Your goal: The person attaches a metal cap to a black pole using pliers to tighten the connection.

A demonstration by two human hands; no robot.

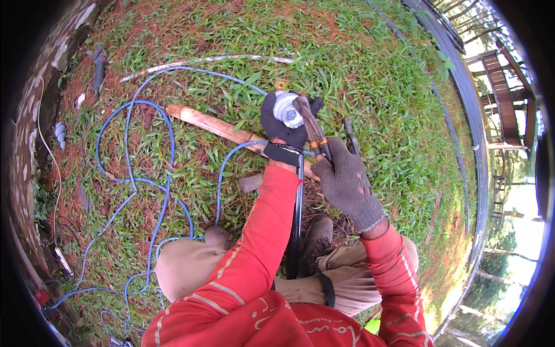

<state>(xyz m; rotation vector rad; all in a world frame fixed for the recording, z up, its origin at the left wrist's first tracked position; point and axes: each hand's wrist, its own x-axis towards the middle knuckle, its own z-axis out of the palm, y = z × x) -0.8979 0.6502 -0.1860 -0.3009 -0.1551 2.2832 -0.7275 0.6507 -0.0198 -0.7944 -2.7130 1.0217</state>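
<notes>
My left hand (270,124), in a dark glove, is wrapped round a round silver-grey metal fitting (285,109) with a bolt-like centre. My right hand (350,188), in a worn grey knitted glove, grips a pair of pliers (312,127). The jaws of the pliers rest at the right side of the fitting, and one handle sticks out past my fingers. Below the left wrist a black pipe (298,220) runs down between my boots; its upper end is hidden by my hand. A blue hose (231,77) reaches the left hand from the left.
More blue hose loops over the grass on the left. A split bamboo piece (211,125) lies under my left wrist, with a pale thin stick (219,58) beyond it. A stone wall edge (52,87) borders the left side; long dark pipes (462,110) line the right.
</notes>
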